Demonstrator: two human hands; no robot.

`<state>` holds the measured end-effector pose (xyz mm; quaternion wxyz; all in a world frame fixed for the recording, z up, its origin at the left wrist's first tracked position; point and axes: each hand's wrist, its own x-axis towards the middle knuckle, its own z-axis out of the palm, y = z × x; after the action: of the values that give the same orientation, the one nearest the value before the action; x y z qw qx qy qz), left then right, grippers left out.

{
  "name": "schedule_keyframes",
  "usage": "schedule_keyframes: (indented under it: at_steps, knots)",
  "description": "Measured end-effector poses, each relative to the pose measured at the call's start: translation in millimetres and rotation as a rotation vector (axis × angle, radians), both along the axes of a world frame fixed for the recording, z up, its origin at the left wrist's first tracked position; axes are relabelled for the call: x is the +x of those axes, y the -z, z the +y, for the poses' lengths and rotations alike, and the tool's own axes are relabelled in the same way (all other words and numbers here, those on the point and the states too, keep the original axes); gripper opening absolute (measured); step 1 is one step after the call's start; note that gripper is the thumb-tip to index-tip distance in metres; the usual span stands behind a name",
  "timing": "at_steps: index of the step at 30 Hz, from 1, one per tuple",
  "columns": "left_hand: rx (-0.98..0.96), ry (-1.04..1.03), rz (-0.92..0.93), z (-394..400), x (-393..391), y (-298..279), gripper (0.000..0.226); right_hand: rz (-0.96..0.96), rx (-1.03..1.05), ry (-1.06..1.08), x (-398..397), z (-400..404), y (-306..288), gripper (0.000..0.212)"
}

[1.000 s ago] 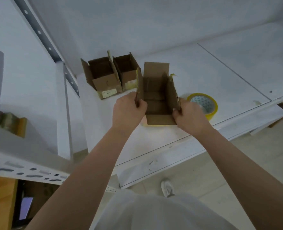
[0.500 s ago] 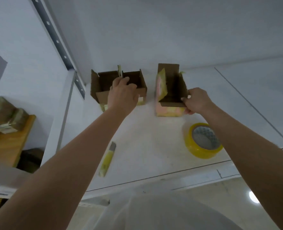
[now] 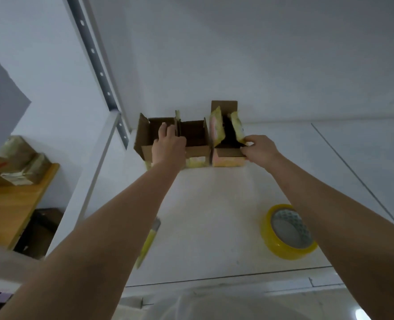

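Three small open cardboard boxes stand in a row at the back of the white shelf, against the wall. My left hand rests on the flaps between the left box and the middle box, fingers reaching into the left one. My right hand grips the near right corner and taped flap of the right box, which touches the middle box.
A yellow tape roll lies on the shelf under my right forearm. A yellow utility knife lies beside my left forearm. A perforated metal upright rises at left. Taped parcels sit on a wooden shelf far left.
The right box has been pushed back and left until it touches the middle box. My left hand stayed on the two left boxes. The view tilted further up toward the wall.
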<state>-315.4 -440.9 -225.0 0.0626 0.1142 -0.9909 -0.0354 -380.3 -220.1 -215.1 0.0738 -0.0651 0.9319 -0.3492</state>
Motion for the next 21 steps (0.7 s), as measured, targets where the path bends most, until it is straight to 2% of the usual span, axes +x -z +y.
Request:
schedule_keyframes:
  at_steps: [3,8,13,16,21]
  knots:
    - [0.006,-0.006,0.020,-1,-2,0,0.024,0.005,0.037,-0.037,-5,-5,-2,0.037]
    - [0.004,0.011,0.015,-6,-4,-2,0.022,0.017,0.094,-0.054,-9,-6,1,0.036]
    - [0.028,0.088,0.103,-12,3,-4,0.030,0.148,0.113,0.019,4,-3,3,0.052]
    - [0.047,0.152,0.161,-11,15,-9,0.028,0.243,0.084,0.067,23,0,6,0.045]
    - [0.069,0.296,0.164,5,42,-13,0.025,0.292,0.109,0.135,72,13,10,0.040]
